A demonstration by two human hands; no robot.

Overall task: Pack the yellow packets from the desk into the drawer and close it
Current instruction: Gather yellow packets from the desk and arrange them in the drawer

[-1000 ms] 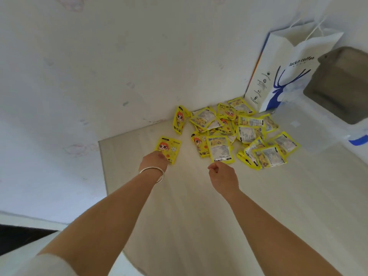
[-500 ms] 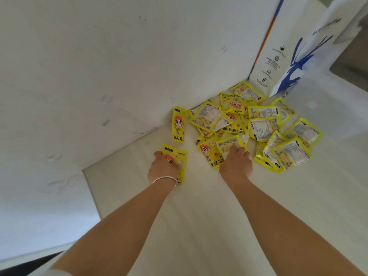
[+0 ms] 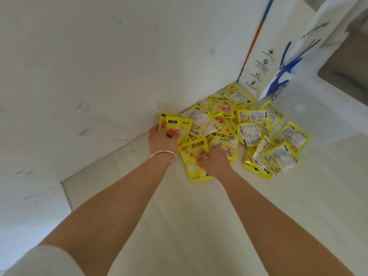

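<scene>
Both hands are in the near edge of the yellow packets point(image 3: 253, 132) heaped in the desk point(image 3: 179, 226) corner. The left hand point(image 3: 163, 139) pinches one packet point(image 3: 178, 126) upright; the right hand point(image 3: 214, 161) curls onto another point(image 3: 194, 154) — its long axis toward the person. The rest lie beyond, rightward. No drawer shows; fingertips are hidden.
</scene>
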